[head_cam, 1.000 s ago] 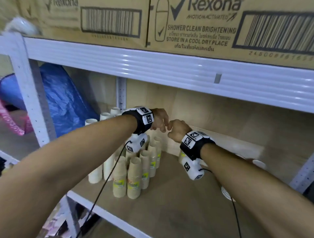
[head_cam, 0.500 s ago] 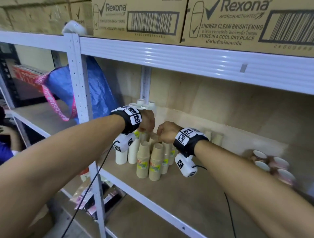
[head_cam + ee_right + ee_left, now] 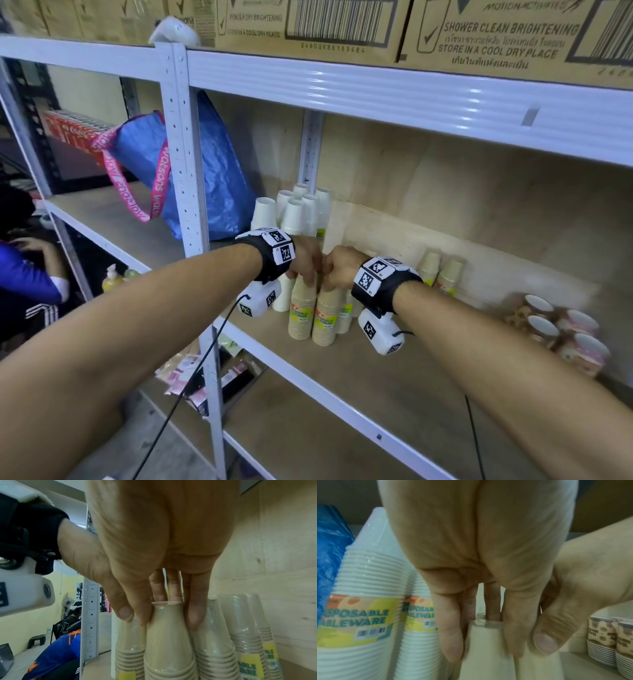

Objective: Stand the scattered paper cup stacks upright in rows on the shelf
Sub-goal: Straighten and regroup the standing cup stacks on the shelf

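Two brown paper cup stacks stand upright side by side at the front of the shelf board (image 3: 376, 383). My left hand (image 3: 306, 270) grips the top of the left brown stack (image 3: 301, 317), its fingers (image 3: 452, 635) down either side of the stack (image 3: 488, 655). My right hand (image 3: 334, 274) grips the top of the right brown stack (image 3: 327, 322), which is central in the right wrist view (image 3: 169, 649) with fingers (image 3: 195, 615) around it. The two hands touch. More brown stacks (image 3: 440, 270) stand further right, and white stacks (image 3: 294, 212) stand behind.
Patterned cup stacks (image 3: 561, 329) lie on their sides at the right end of the shelf. A blue bag (image 3: 212, 178) leans beyond the metal upright (image 3: 185, 171) on the left. Cardboard boxes (image 3: 342, 24) fill the shelf above. A person in blue (image 3: 27, 277) crouches far left.
Both hands have dropped from above the cups onto the tops of the two front brown stacks. The head view has pulled back and swung left.
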{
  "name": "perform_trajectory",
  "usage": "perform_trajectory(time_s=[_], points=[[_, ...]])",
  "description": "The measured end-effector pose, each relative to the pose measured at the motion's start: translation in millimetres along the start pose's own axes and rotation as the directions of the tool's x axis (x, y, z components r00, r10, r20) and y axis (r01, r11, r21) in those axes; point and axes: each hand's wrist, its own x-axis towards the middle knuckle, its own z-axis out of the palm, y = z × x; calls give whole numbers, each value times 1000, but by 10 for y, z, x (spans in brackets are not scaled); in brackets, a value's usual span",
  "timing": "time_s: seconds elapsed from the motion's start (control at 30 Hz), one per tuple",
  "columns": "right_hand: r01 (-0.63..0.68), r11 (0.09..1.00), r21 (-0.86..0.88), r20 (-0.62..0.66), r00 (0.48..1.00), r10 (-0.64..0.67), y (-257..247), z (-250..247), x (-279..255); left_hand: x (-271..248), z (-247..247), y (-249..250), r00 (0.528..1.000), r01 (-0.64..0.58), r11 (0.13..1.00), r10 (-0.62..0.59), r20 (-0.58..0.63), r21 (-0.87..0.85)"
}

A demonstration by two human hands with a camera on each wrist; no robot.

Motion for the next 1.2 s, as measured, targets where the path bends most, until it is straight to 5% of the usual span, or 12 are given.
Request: perform_trajectory(time_s=[0.43,0.83,1.03,1.2], points=[[-14,995,-99,-5,1000,13,-47,25,-30,26,49,36,1000,-13,999,12,25,44],[-36,996,-76,120,992,45,364,-268,-285,139,-48,547,987,-116,991,106,124,73],[-164,985,-50,76,983,168,809,-387,-398,321,-51,930,976,-192,981,191,102,6],[-265,963,-47,12,964,266,1217,-414,-430,516,-38,1233,964,-254,964,259,-58,78]])
